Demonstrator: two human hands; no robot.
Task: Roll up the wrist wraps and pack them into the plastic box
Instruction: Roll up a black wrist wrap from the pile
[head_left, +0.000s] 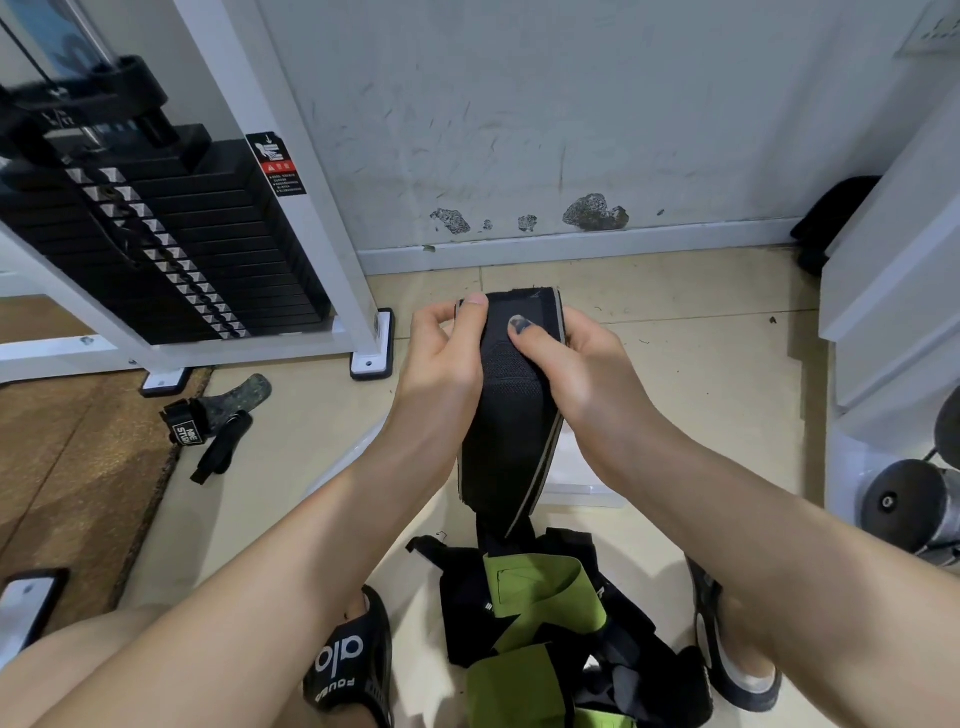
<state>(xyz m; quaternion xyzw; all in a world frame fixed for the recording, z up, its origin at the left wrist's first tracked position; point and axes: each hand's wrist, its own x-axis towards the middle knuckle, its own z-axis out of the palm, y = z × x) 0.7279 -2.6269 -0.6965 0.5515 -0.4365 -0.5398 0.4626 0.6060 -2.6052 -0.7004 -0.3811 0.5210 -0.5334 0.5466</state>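
The black wrap (511, 410) is held up between both hands, above the floor (291, 457). Its long axis runs from the top end, away from the person, down toward the pile (545, 613); the lower end hangs to the pile. A grey stripe runs along its right edge, and the cloth looks woven and ribbed.

At far left a phone (23, 608) lies on a brown mat (78, 467). Behind it stands a white frame (332, 218) with a stack of black weight plates (208, 249). On the floor near the mat lie a black strap (221, 447) and a grey grip pad (236, 395).

The left hand (441, 358) grips the wrap's left edge, thumb on the top corner, fingers curled behind. The right hand (571, 358) grips the right edge, thumb pressed on the front face.

Under the hands a clear plastic box (576, 486) stands on the beige tiles, mostly hidden. The pile below holds black and green wraps, loose and crossed, between two black slippers (353, 660). The wall (571, 130) is white, scuffed, with chipped paint above the skirting. At right stand white panels and a metal dumbbell (909, 504).
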